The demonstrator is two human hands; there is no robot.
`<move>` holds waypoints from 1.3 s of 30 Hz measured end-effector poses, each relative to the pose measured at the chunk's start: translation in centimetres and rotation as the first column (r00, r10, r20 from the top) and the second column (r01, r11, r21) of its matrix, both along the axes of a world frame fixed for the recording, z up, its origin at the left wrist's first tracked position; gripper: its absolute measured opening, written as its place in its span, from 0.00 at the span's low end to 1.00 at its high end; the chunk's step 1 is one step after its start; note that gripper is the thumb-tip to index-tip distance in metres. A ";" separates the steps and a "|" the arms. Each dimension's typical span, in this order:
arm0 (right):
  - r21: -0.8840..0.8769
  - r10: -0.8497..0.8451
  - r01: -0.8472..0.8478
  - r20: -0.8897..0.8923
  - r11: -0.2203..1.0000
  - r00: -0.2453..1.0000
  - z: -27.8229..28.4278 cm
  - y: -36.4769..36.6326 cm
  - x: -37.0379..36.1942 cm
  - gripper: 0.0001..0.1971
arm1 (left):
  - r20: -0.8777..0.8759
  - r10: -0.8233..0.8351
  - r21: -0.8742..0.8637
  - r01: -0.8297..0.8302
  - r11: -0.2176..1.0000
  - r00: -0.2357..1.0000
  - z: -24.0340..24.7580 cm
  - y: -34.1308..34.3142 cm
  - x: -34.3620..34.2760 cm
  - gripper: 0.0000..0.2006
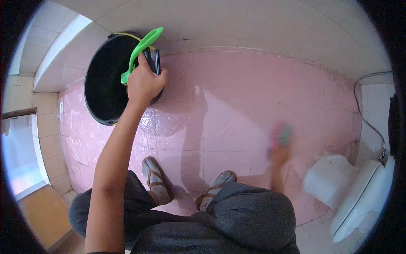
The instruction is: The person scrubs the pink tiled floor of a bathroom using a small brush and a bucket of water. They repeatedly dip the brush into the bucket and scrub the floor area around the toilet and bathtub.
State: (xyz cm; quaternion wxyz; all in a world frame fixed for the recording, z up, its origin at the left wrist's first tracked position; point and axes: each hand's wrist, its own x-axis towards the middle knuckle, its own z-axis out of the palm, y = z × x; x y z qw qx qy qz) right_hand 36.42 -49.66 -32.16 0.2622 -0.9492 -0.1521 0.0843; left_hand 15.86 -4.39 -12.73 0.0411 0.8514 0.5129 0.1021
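Note:
At the upper left, a large black bucket [108,80] stands on the wet pink floor. My left hand [146,82] is closed at its right rim, with a black upright piece [157,62] between index finger and thumb. A green plastic tool [144,47], with a slot in its handle end, slants across the rim and touches or lies beside my fingers; its lower part is partly hidden. To the right, my right hand [279,154] is smeared by motion low over the floor. It holds a blurred pink and green scrubber [282,134].
A white toilet [332,178] stands at the lower right, with a grey hose [358,99] on the wall above. My sandalled feet [157,180] are on the pink tiled floor [237,101]. Pale tiled walls curve behind; a doorway [25,148] opens at left.

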 end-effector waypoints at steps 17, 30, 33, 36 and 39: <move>-0.017 -0.141 0.144 0.122 0.989 0.982 -1.3 6.5 10.0 0.23 | 0.005 -0.021 -0.038 0.021 0.999 1.000 0.3 -0.8 -0.1 0.39; 0.030 -0.374 0.383 0.292 0.923 0.880 3.6 12.5 16.4 0.32 | -0.010 -0.010 -0.226 0.007 0.974 1.000 1.0 0.9 -0.5 0.48; -0.057 -0.480 0.501 0.208 0.864 0.852 4.1 10.9 20.0 0.31 | 0.001 -0.031 -0.205 0.031 0.978 1.000 0.9 0.9 -0.3 0.47; -0.157 0.035 -0.033 0.014 0.987 0.999 2.4 18.0 11.2 0.26 | 0.039 -0.043 -0.164 0.048 0.985 0.998 1.3 0.9 -0.2 0.45; -0.012 0.717 -0.769 -0.352 0.640 0.602 2.1 25.4 -4.1 0.22 | 0.014 -0.023 -0.195 0.025 0.981 1.000 1.0 0.7 0.4 0.44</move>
